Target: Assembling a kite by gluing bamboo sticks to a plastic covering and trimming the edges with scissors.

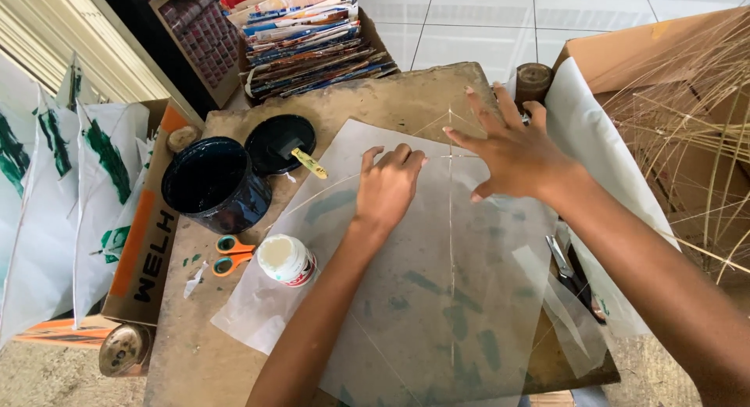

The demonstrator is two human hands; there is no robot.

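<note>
A thin translucent paper sheet (pixel 437 298) lies on a worn wooden board (pixel 391 94). Two thin sticks cross on it: an upright one (pixel 451 243) and a bowed one (pixel 328 190) running sideways. My left hand (pixel 388 190) presses down on the sheet near the crossing, fingers curled, fingertips on the paper. My right hand (pixel 512 153) rests flat with fingers spread over the sheet's upper right, by the top of the upright stick. Neither hand holds anything.
A dark paint pot (pixel 212 184), its lid with a brush (pixel 309 163), orange-handled scissors (pixel 232 253) and a white glue jar (pixel 286 260) stand left of the sheet. Painted white sheets (pixel 55 196) hang at far left. A stick-filled cardboard box (pixel 687 126) is right; a blade tool (pixel 564 266) lies nearby.
</note>
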